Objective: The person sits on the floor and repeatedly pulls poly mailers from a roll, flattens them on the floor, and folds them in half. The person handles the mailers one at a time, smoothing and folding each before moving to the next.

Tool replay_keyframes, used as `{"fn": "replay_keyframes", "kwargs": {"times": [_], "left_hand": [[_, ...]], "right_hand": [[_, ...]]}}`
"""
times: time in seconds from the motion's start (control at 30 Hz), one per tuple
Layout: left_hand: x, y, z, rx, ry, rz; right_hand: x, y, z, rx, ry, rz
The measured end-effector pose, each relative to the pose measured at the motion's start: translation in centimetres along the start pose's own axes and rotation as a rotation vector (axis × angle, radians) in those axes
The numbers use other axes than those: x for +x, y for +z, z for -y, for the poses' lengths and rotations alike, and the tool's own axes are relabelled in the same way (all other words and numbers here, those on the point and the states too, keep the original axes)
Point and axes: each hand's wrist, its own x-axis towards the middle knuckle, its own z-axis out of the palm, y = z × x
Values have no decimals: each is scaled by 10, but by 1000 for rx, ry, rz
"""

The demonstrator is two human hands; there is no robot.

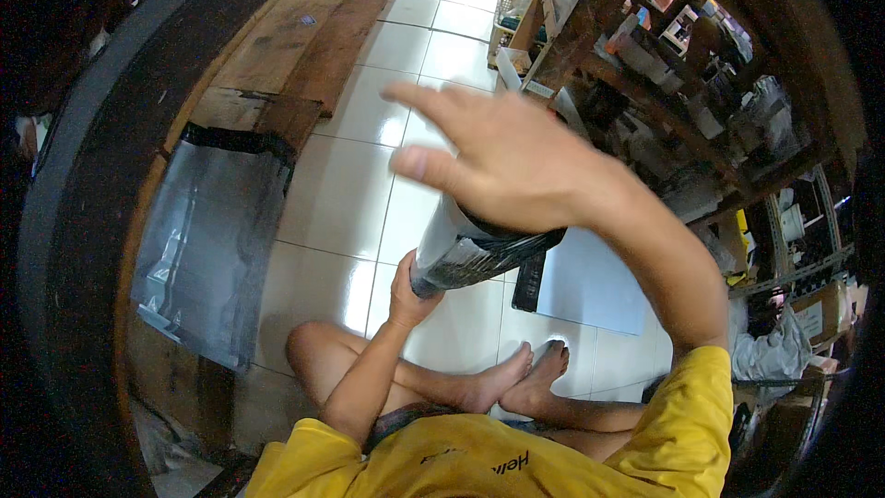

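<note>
We are clamping a seemingly near-finished plastic roll (470,260) in our left hand (410,299) and holding our right hand (507,152) with fingers apart, a flat grey bag (207,231) apparently left unrolled

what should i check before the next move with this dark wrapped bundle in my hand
1. Left hand has a grip on the bundle: ok, it holds the near, narrower end.
2. Right hand placement: cannot tell; it is blurred over the far end, fingers spread, and any contact is hidden.
3. Far end of the bundle fully visible: not ok, the right hand covers part of it.
4. Grey plastic bag apart from the bundle: ok, it lies off to the left.
5. Pale flat sheet clear of the feet: ok, a gap of tiled floor shows between.
</note>
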Motion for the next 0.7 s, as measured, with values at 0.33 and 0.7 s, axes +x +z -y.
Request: {"fn": "replay_keyframes", "kwargs": {"times": [0.33,0.7], "left_hand": [[16,-1,-20,-3,-116,26],[10,7,7,65,-23,40]], "right_hand": [[3,-3,-5,56,23,98],[2,4,-5,-51,-7,87]]}}
